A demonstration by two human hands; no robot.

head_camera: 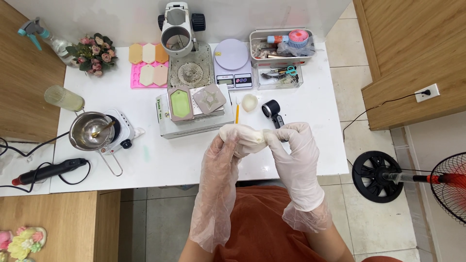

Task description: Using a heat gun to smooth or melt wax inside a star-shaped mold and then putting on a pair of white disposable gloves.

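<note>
Gloved left hand point(228, 145) and right hand point(291, 145) (both closed) around pale lump point(250, 138) between them.

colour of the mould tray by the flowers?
Pink mould tray, cream and peach pieces in it; head view.

Pale cream lump point(250, 138), soft-looking, held above white table's front edge.

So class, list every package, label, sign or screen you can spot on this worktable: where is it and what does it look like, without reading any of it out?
Kitchen scale: back centre of the white table, lilac round platform, small dark display strip at its front.
White box: table centre under two moulds, dark printed label on its left end.
Clear storage tub: back right, holding small packaged items and a pink mini fan.
No signs visible.
</note>
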